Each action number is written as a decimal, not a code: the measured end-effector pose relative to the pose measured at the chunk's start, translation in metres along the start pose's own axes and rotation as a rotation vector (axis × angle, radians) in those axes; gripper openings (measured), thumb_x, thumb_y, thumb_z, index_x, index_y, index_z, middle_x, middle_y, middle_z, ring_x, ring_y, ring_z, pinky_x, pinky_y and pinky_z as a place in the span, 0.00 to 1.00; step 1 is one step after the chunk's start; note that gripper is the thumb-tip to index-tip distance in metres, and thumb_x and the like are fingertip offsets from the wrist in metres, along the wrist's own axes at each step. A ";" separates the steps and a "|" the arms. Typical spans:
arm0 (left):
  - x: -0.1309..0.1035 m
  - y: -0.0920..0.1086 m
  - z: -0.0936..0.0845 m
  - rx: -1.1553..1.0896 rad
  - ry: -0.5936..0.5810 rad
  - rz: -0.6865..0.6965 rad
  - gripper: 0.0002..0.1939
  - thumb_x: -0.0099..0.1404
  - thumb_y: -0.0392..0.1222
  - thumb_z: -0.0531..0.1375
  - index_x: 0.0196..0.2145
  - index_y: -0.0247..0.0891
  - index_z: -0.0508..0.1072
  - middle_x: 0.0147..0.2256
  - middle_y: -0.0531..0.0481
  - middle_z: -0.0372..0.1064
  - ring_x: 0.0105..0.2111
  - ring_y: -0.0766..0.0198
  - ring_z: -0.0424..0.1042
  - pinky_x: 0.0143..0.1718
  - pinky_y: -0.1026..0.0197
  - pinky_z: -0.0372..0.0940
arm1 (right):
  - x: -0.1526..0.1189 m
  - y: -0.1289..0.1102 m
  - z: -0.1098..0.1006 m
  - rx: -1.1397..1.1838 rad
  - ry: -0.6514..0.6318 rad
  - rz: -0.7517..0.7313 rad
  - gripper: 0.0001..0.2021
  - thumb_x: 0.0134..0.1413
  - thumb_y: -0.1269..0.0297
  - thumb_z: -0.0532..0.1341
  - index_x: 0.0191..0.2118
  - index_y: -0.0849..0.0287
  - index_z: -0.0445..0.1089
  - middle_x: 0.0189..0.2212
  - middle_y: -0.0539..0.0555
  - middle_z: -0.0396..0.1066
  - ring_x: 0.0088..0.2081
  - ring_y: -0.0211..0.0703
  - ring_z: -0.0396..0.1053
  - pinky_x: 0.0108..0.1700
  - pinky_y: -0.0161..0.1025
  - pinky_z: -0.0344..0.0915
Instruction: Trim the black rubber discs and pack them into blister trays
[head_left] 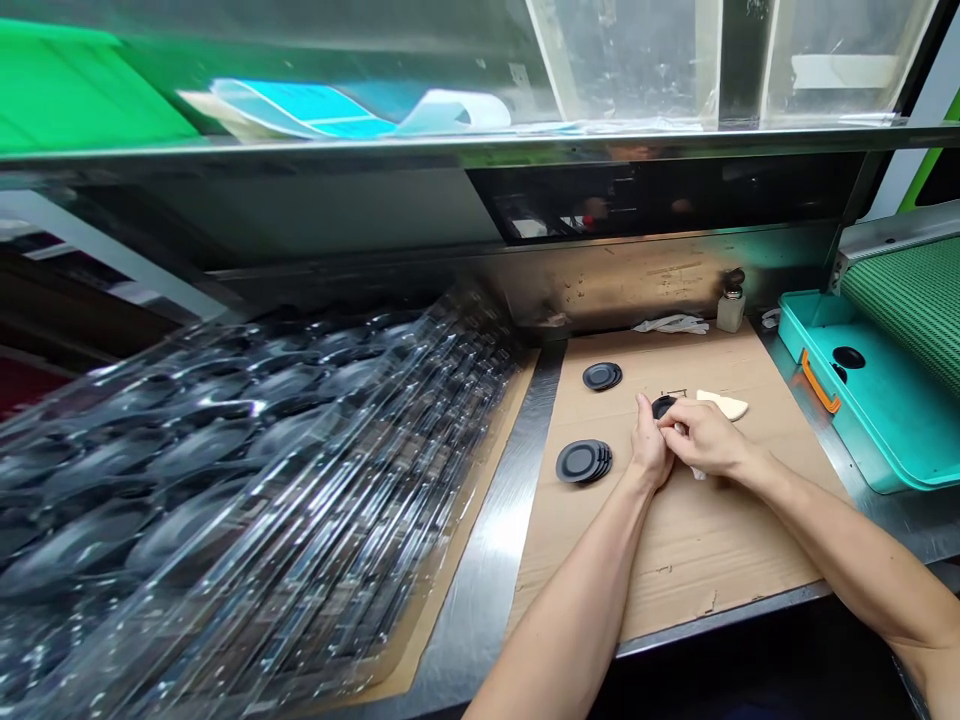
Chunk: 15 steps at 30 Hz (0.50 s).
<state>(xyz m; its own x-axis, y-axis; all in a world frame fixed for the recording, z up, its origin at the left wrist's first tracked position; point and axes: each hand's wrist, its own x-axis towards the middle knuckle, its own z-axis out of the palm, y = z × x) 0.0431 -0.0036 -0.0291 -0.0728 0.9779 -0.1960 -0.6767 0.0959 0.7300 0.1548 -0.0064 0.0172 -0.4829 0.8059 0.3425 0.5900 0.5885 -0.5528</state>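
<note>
My left hand [651,447] holds a small black disc [663,406] above the cardboard sheet [675,570]. Pressed close against it, my right hand [705,436] has its fingers curled at the disc's near edge. A bit of white material [698,474] shows under the right hand; whether the fingers grip it I cannot tell. To the left of my hands lie two overlapping stacks of black discs, a smaller far stack [601,376] and a larger near stack [582,461]. A cream-coloured wedge-shaped pad [723,404] rests just beyond my right hand.
Stacked clear plastic trays [300,480] fill the left side. At right stands a teal bin [885,420] with black discs inside, beside a green conveyor belt [915,300]. A small bottle [730,303] and white cloth [672,324] sit at the back. A metal shelf [480,150] runs overhead.
</note>
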 end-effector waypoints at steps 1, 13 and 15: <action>0.000 0.000 0.000 -0.008 -0.009 0.004 0.32 0.69 0.69 0.55 0.36 0.34 0.77 0.33 0.45 0.77 0.37 0.59 0.78 0.41 0.61 0.70 | 0.000 0.001 -0.001 -0.001 -0.012 -0.017 0.07 0.58 0.75 0.61 0.36 0.58 0.75 0.36 0.54 0.74 0.38 0.43 0.71 0.43 0.36 0.64; 0.005 0.004 -0.002 -0.056 -0.008 -0.005 0.33 0.71 0.68 0.52 0.36 0.33 0.78 0.32 0.46 0.76 0.32 0.63 0.75 0.36 0.62 0.69 | 0.000 0.007 -0.007 -0.046 -0.044 -0.036 0.08 0.58 0.76 0.61 0.35 0.58 0.76 0.33 0.53 0.75 0.36 0.43 0.70 0.42 0.37 0.63; 0.003 0.001 -0.001 -0.057 -0.004 -0.014 0.32 0.73 0.66 0.52 0.36 0.32 0.78 0.32 0.45 0.76 0.34 0.62 0.76 0.40 0.62 0.69 | 0.002 0.005 -0.003 -0.004 -0.013 -0.084 0.08 0.60 0.75 0.60 0.37 0.58 0.76 0.35 0.53 0.76 0.38 0.42 0.71 0.43 0.36 0.63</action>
<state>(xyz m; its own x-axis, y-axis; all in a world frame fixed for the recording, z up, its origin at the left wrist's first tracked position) 0.0413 -0.0010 -0.0291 -0.0607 0.9773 -0.2031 -0.7186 0.0984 0.6884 0.1591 -0.0015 0.0175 -0.5394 0.7525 0.3780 0.5495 0.6546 -0.5192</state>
